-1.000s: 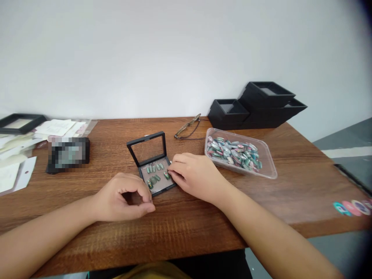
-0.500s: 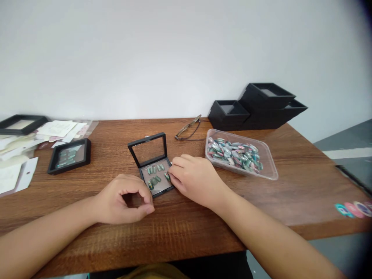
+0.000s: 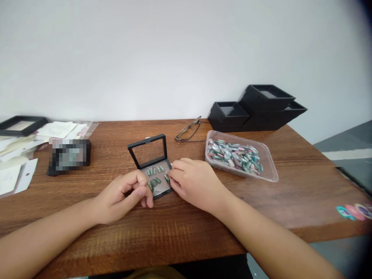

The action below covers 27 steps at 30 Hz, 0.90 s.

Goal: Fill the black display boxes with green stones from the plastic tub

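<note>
A small black case [image 3: 147, 152] stands with its windowed lid raised on the wooden table. Several green nail tips [image 3: 155, 170] lie in two rows on its grey base. My right hand [image 3: 193, 184] reaches over the case's right edge, fingers closed at a decorated nail tip [image 3: 166, 178]; its fingertips are partly hidden. Beside the case's front left corner is my left hand [image 3: 124, 195], its fingers curled and thumb near the index finger. Whether anything is between them cannot be made out. It covers part of the lower left nail tip.
A clear plastic tub [image 3: 271, 166] of wrapped nail tips sits right of my hands. Behind are eyeglasses [image 3: 188, 128] and stacked black cases [image 3: 261, 116]. At left lie another black case [image 3: 69, 157], a black frame [image 3: 37, 123] and white cards [image 3: 56, 129].
My left hand's thumb has drawn back toward the index finger, closing the round gap, and its other fingers now show below. My right hand has barely shifted at the case's right edge.
</note>
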Available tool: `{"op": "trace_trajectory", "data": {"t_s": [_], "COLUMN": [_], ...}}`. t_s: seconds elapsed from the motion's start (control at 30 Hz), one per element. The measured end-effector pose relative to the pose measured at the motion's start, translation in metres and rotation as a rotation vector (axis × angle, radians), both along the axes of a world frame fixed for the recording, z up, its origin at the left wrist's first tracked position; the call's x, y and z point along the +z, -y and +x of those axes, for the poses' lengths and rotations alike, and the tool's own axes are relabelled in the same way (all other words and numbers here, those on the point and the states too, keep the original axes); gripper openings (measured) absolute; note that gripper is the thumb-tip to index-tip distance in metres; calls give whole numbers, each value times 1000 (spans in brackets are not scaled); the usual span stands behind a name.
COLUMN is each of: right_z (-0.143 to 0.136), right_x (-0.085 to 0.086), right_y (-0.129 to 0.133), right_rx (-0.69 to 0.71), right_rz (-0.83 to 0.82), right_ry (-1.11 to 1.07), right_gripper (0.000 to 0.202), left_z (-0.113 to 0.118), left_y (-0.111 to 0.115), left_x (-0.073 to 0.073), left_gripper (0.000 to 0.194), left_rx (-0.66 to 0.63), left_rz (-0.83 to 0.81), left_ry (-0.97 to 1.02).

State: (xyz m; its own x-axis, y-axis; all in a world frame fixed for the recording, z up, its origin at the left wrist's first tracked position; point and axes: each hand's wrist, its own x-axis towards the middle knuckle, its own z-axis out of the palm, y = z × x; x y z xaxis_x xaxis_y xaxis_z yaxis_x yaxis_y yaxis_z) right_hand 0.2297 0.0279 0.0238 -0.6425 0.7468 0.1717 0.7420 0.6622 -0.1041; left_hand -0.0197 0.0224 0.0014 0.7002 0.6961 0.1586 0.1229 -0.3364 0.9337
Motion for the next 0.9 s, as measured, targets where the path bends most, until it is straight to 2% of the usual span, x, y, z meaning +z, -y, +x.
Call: {"op": "trace_trajectory", "data": {"t_s": [0.27,0.5,0.9], "right_z": [-1,-1,-3], "right_x": [4,5,5], "right_y": [2,3,1], "right_rx": [12,-24,-189], "right_rz": [-54,-157,-184], "right_ry": [1,-41,-89], "right_gripper": [23,23,20], "left_z": [-1,-1,0], "left_y": [3,2,-1], "left_x": [-2,2,6], "left_gripper": [10,8,7], "left_rx": [4,-3,-39], "left_rz": [-36,46,130], "left_ry": [16,-28,-76]}}
